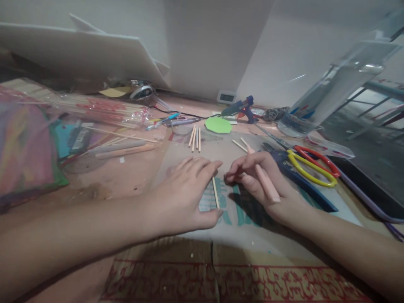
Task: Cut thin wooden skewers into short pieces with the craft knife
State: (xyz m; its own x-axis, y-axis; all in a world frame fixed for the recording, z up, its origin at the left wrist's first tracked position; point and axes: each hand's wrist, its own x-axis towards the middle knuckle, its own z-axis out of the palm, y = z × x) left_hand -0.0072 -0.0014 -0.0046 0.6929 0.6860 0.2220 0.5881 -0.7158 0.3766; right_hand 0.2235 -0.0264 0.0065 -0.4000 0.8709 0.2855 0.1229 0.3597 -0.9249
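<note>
My left hand (181, 191) rests low over the work surface, with a short thin wooden stick (216, 192) spanning from its index finger to its thumb tip. Just to the right, my right hand (268, 181) is curled around a slim pink pen-shaped tool (267, 183); its working end is hard to make out. Beyond the left fingers lie several short cut wooden sticks (195, 139) side by side. More stick pieces (240, 145) lie just past the right hand. Farther back is a bright green octagonal piece (218, 125).
A blue glue gun (248, 110) with a lit red light stands at the back. To the right are scissors with red and yellow handles (312, 168), a phone (372, 189) and a clear bottle (328, 92). Packaged sticks (94, 107) and a colourful bag (28, 147) lie left.
</note>
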